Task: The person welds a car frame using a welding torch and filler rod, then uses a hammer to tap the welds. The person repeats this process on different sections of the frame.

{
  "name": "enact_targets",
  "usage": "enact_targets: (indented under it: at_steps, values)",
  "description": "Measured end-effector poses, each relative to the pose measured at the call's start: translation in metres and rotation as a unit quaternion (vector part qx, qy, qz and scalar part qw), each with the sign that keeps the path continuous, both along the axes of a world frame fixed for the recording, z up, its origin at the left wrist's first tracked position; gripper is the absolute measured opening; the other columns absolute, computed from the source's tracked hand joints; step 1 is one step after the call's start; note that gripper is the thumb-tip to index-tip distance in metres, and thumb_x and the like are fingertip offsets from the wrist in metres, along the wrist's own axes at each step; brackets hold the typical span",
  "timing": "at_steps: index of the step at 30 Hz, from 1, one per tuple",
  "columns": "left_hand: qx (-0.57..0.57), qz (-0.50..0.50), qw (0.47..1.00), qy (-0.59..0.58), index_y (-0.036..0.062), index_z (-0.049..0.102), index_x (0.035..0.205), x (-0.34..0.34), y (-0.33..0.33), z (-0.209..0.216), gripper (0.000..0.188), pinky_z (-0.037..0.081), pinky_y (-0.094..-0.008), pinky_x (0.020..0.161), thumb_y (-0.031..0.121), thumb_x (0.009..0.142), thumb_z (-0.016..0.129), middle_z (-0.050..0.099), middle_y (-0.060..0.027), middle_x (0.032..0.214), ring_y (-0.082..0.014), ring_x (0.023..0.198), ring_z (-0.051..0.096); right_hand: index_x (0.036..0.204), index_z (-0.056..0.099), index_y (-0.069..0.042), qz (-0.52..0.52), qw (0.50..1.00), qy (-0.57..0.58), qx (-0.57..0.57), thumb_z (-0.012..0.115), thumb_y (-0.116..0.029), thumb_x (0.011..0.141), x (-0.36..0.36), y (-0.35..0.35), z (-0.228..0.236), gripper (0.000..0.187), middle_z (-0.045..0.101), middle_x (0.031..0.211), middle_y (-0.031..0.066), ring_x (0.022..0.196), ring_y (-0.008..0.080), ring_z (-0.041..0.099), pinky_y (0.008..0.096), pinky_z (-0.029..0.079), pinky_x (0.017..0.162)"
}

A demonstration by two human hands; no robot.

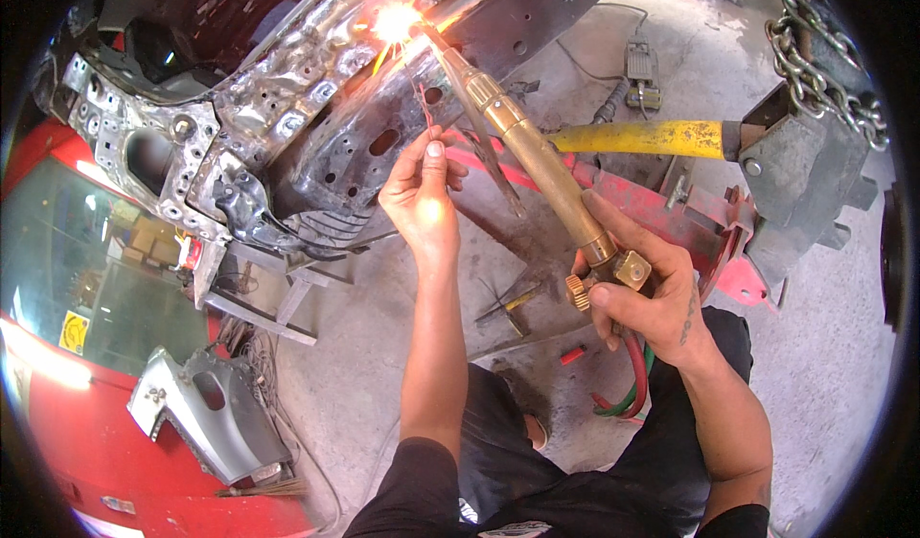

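Wearing a black short-sleeved shirt (412,485), nearest the camera; working at a scuffed bare-metal car-body section (268,107). Shows a white-orange flare (395,22) beside the upper-left edge of a dark, hole-punched metal beam (498,25), with orange sparks (383,61) below. Looks mid-process, apparently heating or joining metal; cannot tell how much is finished or left, because of the glare over the joint.

Grips a long brass torch (541,169) in the right hand (661,308), fingers wrapped around its rear end, thumb near a ridged brass knob (577,292); points its tip into the flare. Pinches a thin copper-coloured rod (425,107) between thumb and fingers of the left hand (422,193), remaining fingers loosely bent; aims its far end toward the flare. Holds both hands well apart, below the beam's lower edge.
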State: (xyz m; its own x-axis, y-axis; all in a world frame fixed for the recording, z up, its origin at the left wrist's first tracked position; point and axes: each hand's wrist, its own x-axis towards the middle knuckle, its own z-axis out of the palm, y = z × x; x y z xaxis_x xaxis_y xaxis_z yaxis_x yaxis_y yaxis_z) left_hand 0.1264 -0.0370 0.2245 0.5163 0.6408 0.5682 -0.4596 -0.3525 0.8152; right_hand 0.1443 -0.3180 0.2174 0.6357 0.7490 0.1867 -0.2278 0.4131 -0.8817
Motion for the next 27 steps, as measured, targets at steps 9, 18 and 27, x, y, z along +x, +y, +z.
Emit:
enact_targets:
  at_steps: [9,18,27]
  values:
    - [-0.001,0.001,1.0,-0.004,-0.0041,0.072,0.121,0.0022,0.0015,0.0005,0.025,0.048,-0.0272,0.058,0.012,0.102,0.07,0.077,-0.0145,0.103,-0.0135,0.066,0.063,0.16,0.041,-0.002,-0.001,1.0,0.0,0.0,0.073,-0.008,0.092,0.0,0.0,0.0003,0.075,0.068,0.103,0.0067,0.062,0.0097,0.061,0.0256,0.051,0.053]
    - [-0.003,0.0,1.0,-0.002,-0.0039,0.072,0.121,0.0022,0.0015,0.0003,0.024,0.048,-0.0269,0.058,0.011,0.103,0.069,0.077,-0.0142,0.103,-0.0133,0.066,0.063,0.16,0.042,-0.003,-0.001,1.0,0.008,-0.004,0.073,-0.009,0.093,-0.0009,0.0003,0.0009,0.075,0.068,0.104,0.006,0.063,0.0089,0.061,0.0246,0.051,0.053]
    - [-0.012,-0.005,1.0,-0.009,-0.0036,0.072,0.121,0.0015,-0.0001,0.0006,0.024,0.048,-0.0271,0.058,0.011,0.102,0.069,0.077,-0.0145,0.102,-0.0132,0.066,0.063,0.16,0.042,-0.003,0.0,1.0,0.006,-0.002,0.073,-0.008,0.092,-0.0009,0.0004,0.0009,0.074,0.068,0.104,0.0054,0.064,0.009,0.061,0.0249,0.051,0.055]
